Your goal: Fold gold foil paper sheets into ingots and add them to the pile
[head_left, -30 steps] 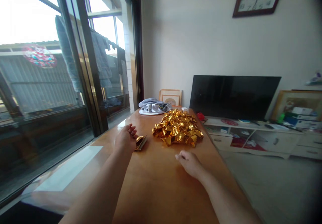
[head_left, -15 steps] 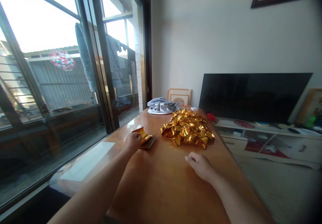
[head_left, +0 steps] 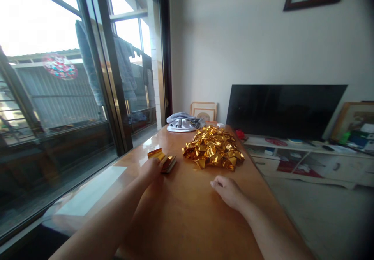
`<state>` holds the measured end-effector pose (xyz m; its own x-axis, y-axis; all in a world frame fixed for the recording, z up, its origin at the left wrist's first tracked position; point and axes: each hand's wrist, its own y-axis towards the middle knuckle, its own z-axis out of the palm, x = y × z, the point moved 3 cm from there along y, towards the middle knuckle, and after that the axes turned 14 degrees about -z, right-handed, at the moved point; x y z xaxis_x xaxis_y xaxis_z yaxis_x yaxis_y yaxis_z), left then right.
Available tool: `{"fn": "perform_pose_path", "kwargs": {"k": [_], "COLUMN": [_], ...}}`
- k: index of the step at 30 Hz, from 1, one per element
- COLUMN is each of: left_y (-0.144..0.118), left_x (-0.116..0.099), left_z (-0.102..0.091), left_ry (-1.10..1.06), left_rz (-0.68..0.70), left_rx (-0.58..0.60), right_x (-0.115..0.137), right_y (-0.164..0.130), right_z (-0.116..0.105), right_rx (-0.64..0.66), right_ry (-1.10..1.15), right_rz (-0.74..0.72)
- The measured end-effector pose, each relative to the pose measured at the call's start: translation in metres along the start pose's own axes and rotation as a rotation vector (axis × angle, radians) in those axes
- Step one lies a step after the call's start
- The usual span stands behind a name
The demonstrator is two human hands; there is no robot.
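A pile of folded gold foil pieces [head_left: 214,147] lies in the middle of the wooden table [head_left: 189,213]. To its left sits a small stack of flat gold foil sheets [head_left: 163,159], with the top sheet lifted at its left end. My left hand [head_left: 152,168] is at the near edge of that stack, fingers curled on the sheets. My right hand [head_left: 228,190] rests loosely curled on the table, nearer to me than the pile, and holds nothing.
A bundle of grey cloth [head_left: 182,122] and a small picture frame [head_left: 203,111] are at the table's far end. A sliding glass door [head_left: 87,88] runs along the left. A black TV [head_left: 283,110] stands on a low white cabinet [head_left: 306,160] at the right.
My left hand turned from palm-up beside the stack to fingers down on it, and the top gold sheet has lifted. The right hand has barely moved. The camera view shifted.
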<state>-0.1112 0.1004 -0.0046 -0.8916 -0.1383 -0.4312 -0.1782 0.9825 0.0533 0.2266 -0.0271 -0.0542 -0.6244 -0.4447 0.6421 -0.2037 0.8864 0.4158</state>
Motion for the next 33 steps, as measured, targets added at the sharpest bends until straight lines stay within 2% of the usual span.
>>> {"fn": "perform_pose_path", "kwargs": {"k": [4, 18, 33], "left_y": [-0.001, 0.009, 0.010], "left_x": [0.000, 0.019, 0.026], "left_z": [-0.001, 0.004, 0.002], "left_ry": [0.013, -0.098, -0.179], "left_rz": [-0.045, -0.106, -0.112], "left_rx": [-0.045, -0.070, -0.127], "right_x": [-0.001, -0.004, 0.001], "right_y": [-0.001, 0.000, -0.001], "right_z": [0.000, 0.000, -0.002], "right_rx": [-0.004, 0.021, -0.001], "right_ry": [-0.003, -0.003, 0.001], "right_rz": [-0.001, 0.000, -0.003]}}
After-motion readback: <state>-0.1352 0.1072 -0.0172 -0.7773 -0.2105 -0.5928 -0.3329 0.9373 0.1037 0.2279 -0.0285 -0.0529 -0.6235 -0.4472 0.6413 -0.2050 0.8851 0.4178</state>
